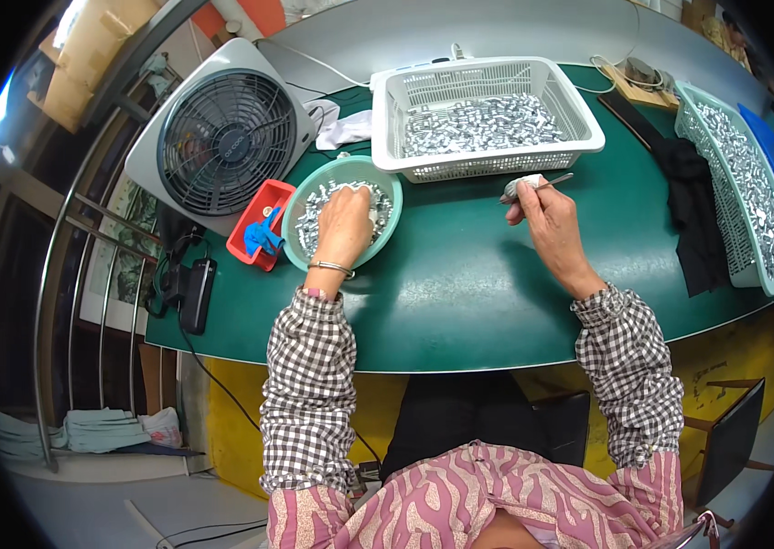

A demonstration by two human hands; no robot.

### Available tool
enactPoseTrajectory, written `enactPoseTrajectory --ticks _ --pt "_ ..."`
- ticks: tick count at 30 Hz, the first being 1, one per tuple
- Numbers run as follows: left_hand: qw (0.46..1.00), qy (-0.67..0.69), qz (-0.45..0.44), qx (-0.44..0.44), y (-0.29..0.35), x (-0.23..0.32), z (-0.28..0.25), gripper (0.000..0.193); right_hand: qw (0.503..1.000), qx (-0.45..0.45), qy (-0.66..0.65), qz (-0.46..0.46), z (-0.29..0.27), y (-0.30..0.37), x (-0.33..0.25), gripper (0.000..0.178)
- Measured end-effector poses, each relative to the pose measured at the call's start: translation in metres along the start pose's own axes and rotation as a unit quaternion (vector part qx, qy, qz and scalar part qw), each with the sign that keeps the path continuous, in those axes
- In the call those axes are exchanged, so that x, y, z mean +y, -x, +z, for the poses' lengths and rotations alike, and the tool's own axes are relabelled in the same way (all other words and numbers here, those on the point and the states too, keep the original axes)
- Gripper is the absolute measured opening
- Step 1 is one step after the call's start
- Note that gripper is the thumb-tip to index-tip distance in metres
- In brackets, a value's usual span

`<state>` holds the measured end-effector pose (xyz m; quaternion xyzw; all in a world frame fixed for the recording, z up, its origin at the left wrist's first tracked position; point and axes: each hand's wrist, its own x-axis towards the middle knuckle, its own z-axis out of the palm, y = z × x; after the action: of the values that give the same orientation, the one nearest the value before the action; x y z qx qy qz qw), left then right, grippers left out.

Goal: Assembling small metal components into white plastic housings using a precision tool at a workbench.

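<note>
My left hand [346, 227] reaches down into a pale green round bowl [391, 234] of small shiny metal pieces [310, 220]. Its fingers are bent together with white wrapping on them; the fingertips and anything they pinch are hidden among the pieces. Held above the green table, my right hand [547, 224] is closed around a thin, pointed metal tool [555, 180]. The tool's tip points to the right, and white wrapping covers a finger of this hand. Whether a small piece also sits in the right fingertips is too small to tell.
A white basket [488, 165] full of metal pieces stands behind the bowl. Another pale green basket [724, 197] of them sits at the far right beside black cloth [693, 210]. Left of the bowl are a red tray [250, 220] with a blue crumpled item [263, 235] and a fan [227, 137].
</note>
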<state>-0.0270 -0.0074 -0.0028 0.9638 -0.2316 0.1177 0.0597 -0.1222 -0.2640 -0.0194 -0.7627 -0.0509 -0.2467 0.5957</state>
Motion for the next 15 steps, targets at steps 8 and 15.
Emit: enactPoseTrajectory --ticks 8,15 --pt "0.945 0.32 -0.009 0.071 0.001 0.057 -0.037 0.018 0.991 0.025 0.084 -0.099 -0.002 -0.001 0.003 0.022" --pt "0.527 0.835 -0.084 -0.133 0.003 0.087 0.008 0.025 0.987 0.011 0.125 -0.102 -0.002 0.001 0.005 0.014"
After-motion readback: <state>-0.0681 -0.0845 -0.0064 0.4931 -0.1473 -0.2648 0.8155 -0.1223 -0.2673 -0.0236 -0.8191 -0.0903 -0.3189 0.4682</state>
